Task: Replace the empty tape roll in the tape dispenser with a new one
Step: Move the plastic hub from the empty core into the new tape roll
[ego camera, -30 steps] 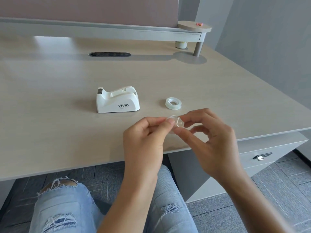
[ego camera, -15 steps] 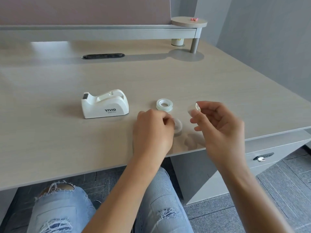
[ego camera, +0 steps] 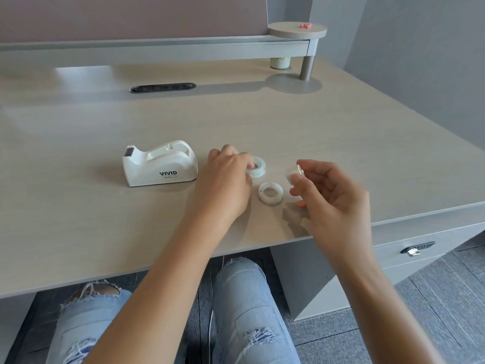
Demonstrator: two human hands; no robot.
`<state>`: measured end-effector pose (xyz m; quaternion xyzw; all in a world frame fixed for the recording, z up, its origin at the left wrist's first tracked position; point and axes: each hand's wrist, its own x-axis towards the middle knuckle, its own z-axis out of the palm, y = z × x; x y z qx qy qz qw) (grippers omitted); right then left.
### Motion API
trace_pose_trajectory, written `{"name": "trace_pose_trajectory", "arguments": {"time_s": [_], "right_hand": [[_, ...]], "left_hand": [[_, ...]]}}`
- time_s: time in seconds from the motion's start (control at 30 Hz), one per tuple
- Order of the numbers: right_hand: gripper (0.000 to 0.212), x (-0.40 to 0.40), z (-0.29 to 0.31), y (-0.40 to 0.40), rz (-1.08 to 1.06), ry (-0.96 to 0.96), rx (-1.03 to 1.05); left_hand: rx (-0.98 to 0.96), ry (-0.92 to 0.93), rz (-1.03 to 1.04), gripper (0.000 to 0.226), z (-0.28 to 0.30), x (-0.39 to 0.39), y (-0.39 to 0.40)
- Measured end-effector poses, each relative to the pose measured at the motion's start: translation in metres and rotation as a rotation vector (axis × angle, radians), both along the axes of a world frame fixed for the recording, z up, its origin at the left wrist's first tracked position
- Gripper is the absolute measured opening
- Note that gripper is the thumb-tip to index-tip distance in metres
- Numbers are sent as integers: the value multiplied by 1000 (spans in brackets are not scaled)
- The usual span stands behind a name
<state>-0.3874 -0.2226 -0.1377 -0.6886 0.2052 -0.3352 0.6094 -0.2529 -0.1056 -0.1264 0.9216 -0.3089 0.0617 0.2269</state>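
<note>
The white tape dispenser (ego camera: pixel 160 164) stands on the desk with its roll slot empty. To its right lies the new clear tape roll (ego camera: pixel 259 166), flat on the desk. My left hand (ego camera: pixel 225 182) reaches over it, and the fingertips pinch its left rim. Just in front of it, the empty roll ring (ego camera: pixel 270 193) lies flat on the desk, with no hand on it. My right hand (ego camera: pixel 333 195) hovers to the right of both rolls and holds the small white hub (ego camera: pixel 294 174) between thumb and fingers.
The beige desk (ego camera: pixel 341 143) ends at a front edge just below my hands. A raised shelf (ego camera: pixel 183 48) with a round end plate runs along the back, with a small white jar (ego camera: pixel 279 63) under it. A black cable slot (ego camera: pixel 162 88) sits in the desktop. A drawer lock (ego camera: pixel 416 249) is at lower right.
The hub and the empty ring came apart. My left hand set the ring down on the desk and moved up to the new roll. My right hand kept the hub.
</note>
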Motion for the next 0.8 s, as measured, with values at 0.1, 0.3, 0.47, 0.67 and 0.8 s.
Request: {"name": "trace_pose_trajectory", "arguments": {"time_s": [0.1, 0.3, 0.47, 0.67, 0.8], "right_hand": [[11, -2, 2, 0, 10, -2, 26], [12, -4, 4, 4, 22, -27, -47], [21, -7, 16, 17, 98, -138, -107], [30, -3, 27, 36, 145, -220, -255], [31, -1, 30, 45, 141, -211, -260]], "left_hand": [[-81, 1, 1, 22, -5, 0, 2], [-613, 170, 44, 18, 9, -23, 17], [-1009, 590, -2, 17, 23, -50, 37], [-1256, 778, -78, 23, 28, -69, 48], [-1280, 757, -62, 19, 22, -74, 53]]}}
